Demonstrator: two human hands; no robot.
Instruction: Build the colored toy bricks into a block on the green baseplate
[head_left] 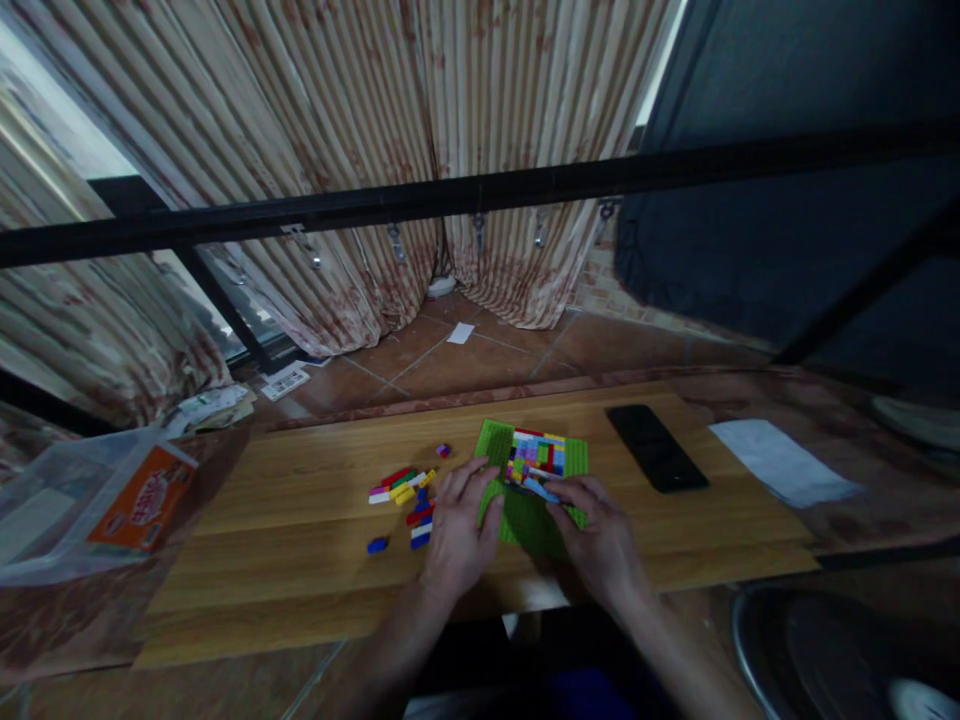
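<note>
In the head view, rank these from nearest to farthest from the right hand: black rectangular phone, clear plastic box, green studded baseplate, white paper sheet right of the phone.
1. Green studded baseplate, at the right hand.
2. Black rectangular phone, right of the baseplate.
3. White paper sheet, right of the phone.
4. Clear plastic box, far left.

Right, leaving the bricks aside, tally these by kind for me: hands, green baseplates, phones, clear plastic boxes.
Hands: 2 (left hand, right hand)
Green baseplate: 1
Black phone: 1
Clear plastic box: 1
Total: 5
</note>
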